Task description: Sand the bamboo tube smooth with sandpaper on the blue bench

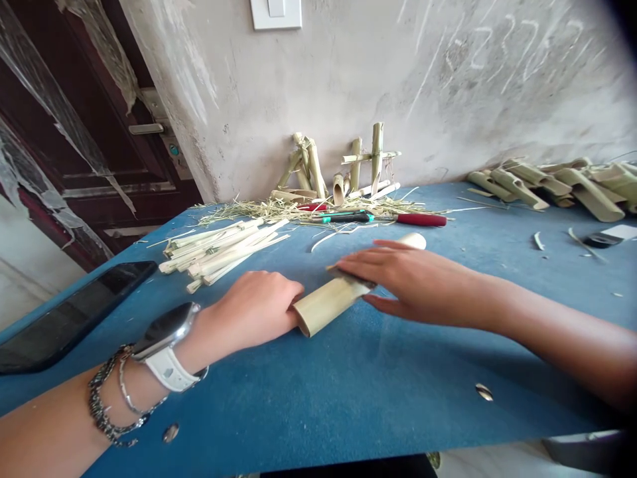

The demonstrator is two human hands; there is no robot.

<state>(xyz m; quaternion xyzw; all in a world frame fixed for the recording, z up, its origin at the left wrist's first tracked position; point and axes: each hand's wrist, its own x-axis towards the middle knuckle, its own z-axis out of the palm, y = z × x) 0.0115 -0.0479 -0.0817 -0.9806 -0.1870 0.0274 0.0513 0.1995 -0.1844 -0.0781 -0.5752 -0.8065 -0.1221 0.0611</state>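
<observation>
A pale bamboo tube point(331, 307) lies slanted on the blue table, cut open partway along, with its far rounded end point(414, 241) showing past my right hand. At the near end, my left hand point(261, 302) is closed on the tube's rim, its fingertips partly hidden. My right hand point(393, 279) curves over the middle of the tube, thumb on the near side and fingers on the far side. Under its palm, a thin dark sheet that looks like sandpaper point(365, 286) is pressed against the bamboo; most of it is covered.
Split bamboo sticks point(223, 249) lie left of centre, beside a black phone point(74, 312). Shavings point(249, 211), a teal-and-black cutter point(348, 217) and a red-handled tool point(421, 220) lie behind. Bamboo stands point(377, 156) lean near the wall; cut bamboo pieces point(587, 189) are piled at right.
</observation>
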